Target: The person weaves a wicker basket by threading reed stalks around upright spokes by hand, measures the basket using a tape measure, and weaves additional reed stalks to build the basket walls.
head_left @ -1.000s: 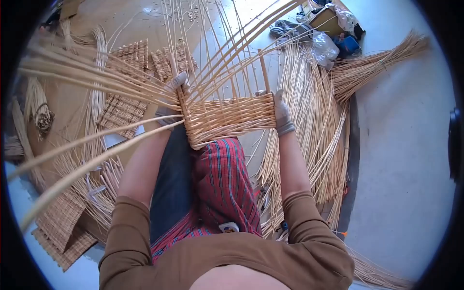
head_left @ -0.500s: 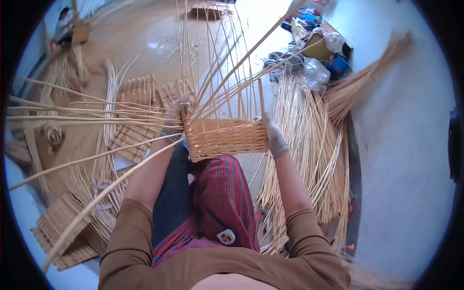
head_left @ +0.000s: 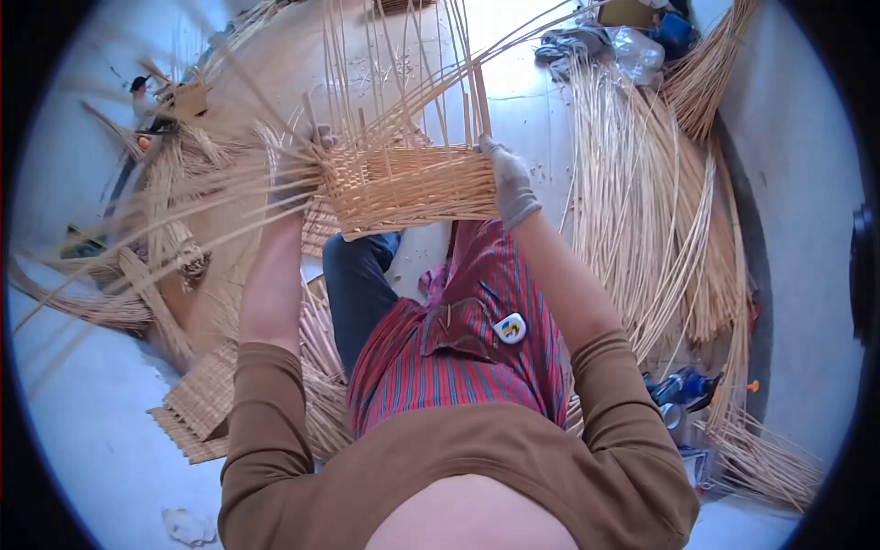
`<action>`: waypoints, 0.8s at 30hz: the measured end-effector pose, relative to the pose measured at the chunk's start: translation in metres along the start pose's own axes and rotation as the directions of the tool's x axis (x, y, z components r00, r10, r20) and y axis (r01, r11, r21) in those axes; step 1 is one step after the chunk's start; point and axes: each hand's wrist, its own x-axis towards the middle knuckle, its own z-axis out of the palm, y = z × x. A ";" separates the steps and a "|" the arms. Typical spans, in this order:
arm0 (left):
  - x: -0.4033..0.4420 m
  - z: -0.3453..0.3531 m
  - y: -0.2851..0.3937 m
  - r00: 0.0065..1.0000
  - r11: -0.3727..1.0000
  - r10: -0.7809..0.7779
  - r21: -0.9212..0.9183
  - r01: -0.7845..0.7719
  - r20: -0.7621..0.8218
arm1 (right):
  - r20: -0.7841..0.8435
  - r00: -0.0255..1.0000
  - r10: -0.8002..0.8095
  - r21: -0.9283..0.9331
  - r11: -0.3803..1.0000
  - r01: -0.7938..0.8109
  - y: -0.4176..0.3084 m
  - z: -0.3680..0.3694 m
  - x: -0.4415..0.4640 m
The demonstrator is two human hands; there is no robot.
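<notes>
A part-woven wicker basket [head_left: 412,197] is held out in front of my body, above the lap. Long upright willow rods [head_left: 374,73] rise from its far side, and more rods [head_left: 229,188] fan out to the left, smeared by motion. My right hand [head_left: 510,181], in a pale glove, grips the basket's right end beside a thick upright stake [head_left: 481,101]. At the left end my left hand [head_left: 316,142] is closed around the basket's corner, partly hidden by rods and blurred.
Bundles of long rods [head_left: 632,202] lie on the floor to the right. Woven mats [head_left: 202,394] are at lower left. Plastic bags [head_left: 632,55] sit at the back right. Another person [head_left: 142,101] is at the far left. Blue tools [head_left: 683,385] lie by my right elbow.
Both hands have moved the basket up and forward in view, away from my knee. The side rods have swung and blurred. My head view has shifted, showing more of my lap.
</notes>
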 end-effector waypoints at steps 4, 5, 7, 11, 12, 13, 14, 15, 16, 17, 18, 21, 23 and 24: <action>0.022 -0.095 -0.022 0.780 0.517 0.361 0.586 -0.624 0.511 | 0.006 1.000 -0.015 0.030 0.999 0.015 0.083 -0.018 -0.006; 0.006 -0.089 -0.058 0.778 0.584 0.394 0.520 -0.623 0.490 | 0.005 1.000 0.000 0.087 0.996 0.000 0.090 -0.024 -0.015; -0.002 -0.094 -0.078 0.792 0.714 0.294 0.428 -0.554 0.535 | 0.086 0.996 0.007 0.161 0.987 -0.020 0.104 -0.041 -0.026; -0.015 -0.082 -0.103 0.763 0.777 0.298 0.318 -0.543 0.574 | 0.105 0.960 -0.259 -0.246 0.929 0.278 0.071 -0.043 -0.036; -0.011 -0.084 -0.104 0.751 0.794 0.315 0.273 -0.543 0.580 | 0.107 0.912 -0.397 -0.440 0.803 0.401 0.047 -0.040 -0.050; -0.015 -0.077 -0.108 0.750 0.800 0.290 0.279 -0.531 0.594 | 0.208 0.807 -0.553 -0.680 0.511 0.526 0.029 -0.041 -0.062; -0.010 -0.078 -0.105 0.749 0.796 0.301 0.276 -0.538 0.590 | 0.405 0.733 -0.546 -0.720 0.304 0.624 0.016 -0.040 -0.071; -0.004 -0.084 -0.102 0.751 0.794 0.313 0.274 -0.543 0.581 | 0.585 0.649 -0.487 -0.706 0.090 0.703 0.007 -0.041 -0.080; 0.004 -0.087 -0.097 0.744 0.781 0.320 0.282 -0.558 0.587 | 0.703 0.644 -0.302 -0.690 -0.069 0.721 0.006 -0.034 -0.090; 0.010 -0.089 -0.090 0.754 0.762 0.343 0.304 -0.572 0.560 | 0.735 0.647 -0.205 -0.678 -0.206 0.705 0.011 -0.027 -0.093; 0.008 -0.084 -0.091 0.767 0.744 0.362 0.331 -0.581 0.530 | 0.747 0.657 -0.104 -0.648 -0.335 0.684 0.019 -0.023 -0.096; 0.014 -0.085 -0.069 0.943 0.972 0.197 0.071 -0.224 0.267 | 0.743 0.663 -0.092 -0.656 -0.296 0.694 0.013 -0.009 -0.086; 0.024 -0.094 -0.049 0.954 0.964 0.197 0.132 -0.230 0.228 | 0.726 0.687 -0.005 -0.652 -0.322 0.686 0.007 -0.002 -0.086; 0.037 -0.103 -0.050 0.787 0.636 0.449 0.467 -0.614 0.424 | 0.725 0.689 -0.006 -0.653 -0.323 0.684 0.001 0.001 -0.087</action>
